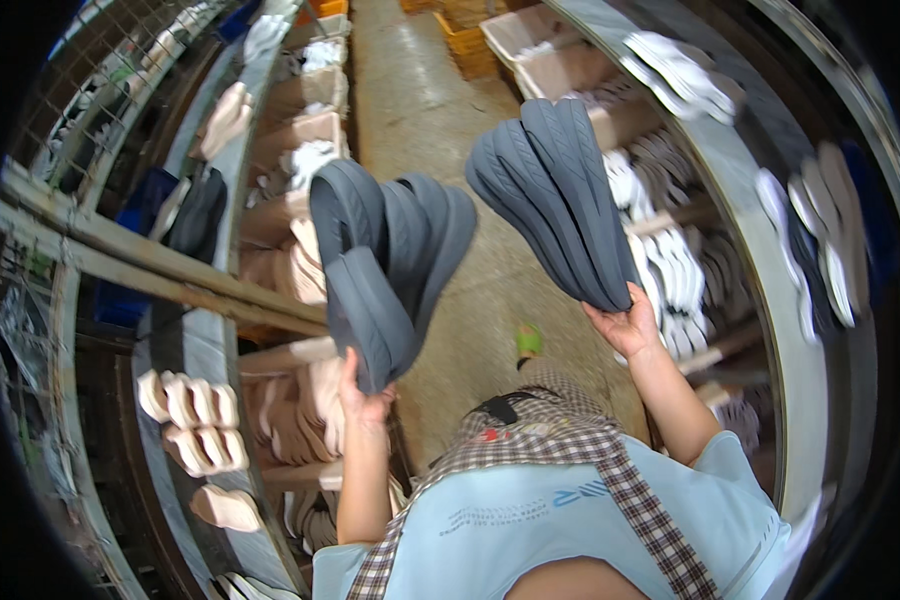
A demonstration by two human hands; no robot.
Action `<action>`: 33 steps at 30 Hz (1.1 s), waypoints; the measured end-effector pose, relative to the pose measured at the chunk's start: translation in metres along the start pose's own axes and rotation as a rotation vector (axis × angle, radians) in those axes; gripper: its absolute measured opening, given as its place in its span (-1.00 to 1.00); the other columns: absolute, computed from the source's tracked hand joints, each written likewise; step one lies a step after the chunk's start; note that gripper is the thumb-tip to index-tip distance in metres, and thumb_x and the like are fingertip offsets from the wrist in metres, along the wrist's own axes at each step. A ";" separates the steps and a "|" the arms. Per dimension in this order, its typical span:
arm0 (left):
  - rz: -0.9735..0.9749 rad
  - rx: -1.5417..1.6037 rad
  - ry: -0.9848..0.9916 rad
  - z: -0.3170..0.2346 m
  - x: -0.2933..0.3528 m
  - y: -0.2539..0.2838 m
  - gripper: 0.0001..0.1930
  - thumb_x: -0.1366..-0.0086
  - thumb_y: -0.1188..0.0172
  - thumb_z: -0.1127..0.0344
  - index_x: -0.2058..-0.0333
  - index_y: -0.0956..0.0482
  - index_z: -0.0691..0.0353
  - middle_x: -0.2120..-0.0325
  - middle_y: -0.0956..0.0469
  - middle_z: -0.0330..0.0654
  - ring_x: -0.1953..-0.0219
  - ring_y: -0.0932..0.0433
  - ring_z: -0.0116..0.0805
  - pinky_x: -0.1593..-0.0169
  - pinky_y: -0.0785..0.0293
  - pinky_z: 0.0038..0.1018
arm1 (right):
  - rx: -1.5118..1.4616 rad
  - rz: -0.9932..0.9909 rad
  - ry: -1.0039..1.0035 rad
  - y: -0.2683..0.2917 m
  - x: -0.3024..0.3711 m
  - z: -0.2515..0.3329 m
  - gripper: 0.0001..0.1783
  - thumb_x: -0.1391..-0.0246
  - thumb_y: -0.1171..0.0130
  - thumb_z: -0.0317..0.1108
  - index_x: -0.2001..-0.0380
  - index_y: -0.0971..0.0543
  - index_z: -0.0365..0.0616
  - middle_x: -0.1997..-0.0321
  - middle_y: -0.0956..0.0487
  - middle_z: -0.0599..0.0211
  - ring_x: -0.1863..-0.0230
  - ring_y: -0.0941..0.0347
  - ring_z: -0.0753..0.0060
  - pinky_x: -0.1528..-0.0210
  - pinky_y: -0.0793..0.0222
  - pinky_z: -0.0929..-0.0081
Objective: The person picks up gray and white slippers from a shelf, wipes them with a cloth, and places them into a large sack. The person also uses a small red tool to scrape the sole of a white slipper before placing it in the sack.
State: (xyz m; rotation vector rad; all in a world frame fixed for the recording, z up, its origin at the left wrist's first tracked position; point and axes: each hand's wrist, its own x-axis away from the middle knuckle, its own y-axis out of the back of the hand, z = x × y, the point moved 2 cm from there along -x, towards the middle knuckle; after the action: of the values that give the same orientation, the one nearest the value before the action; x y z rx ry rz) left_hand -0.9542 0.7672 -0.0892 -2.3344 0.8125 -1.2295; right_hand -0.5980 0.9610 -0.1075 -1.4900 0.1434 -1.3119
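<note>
Each of my hands grips a bundle of dark grey shoe soles by one end, raised over the aisle floor. My left hand (365, 395) is closed round the lower end of the left grey shoe soles (400, 240), which fan apart at the top. On the other side my right hand (625, 325) holds the right grey shoe soles (550, 195), nested closely together and tilted up to the left. The fingers behind both bundles are partly hidden.
Shelving lines both sides. The left ledge carries cream soles (192, 400); the right ledge bears white soles (670, 70) and more in mixed colours. Bins of white pieces (320, 150) stand along the left. Orange crates (467, 45) sit far down the concrete aisle (400, 90).
</note>
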 end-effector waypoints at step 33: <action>0.333 -0.242 0.884 -0.348 -0.872 -0.493 -0.51 -0.24 -0.08 0.17 -0.13 -0.17 -0.14 -0.01 -0.38 -0.23 0.01 -0.45 -0.29 0.03 -0.44 -0.22 | 0.490 0.543 -0.834 -0.820 -0.862 0.043 -0.50 -0.14 0.04 -0.19 -0.03 -0.34 -0.36 0.04 -0.49 0.02 0.10 -0.48 0.20 -0.04 -0.38 0.35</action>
State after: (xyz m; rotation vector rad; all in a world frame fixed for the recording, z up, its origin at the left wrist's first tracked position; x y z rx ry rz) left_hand -1.4834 1.6838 -0.1578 -1.6270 1.6130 -2.0970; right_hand -1.3256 1.9002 -0.0253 -1.3215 -0.2834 -0.2062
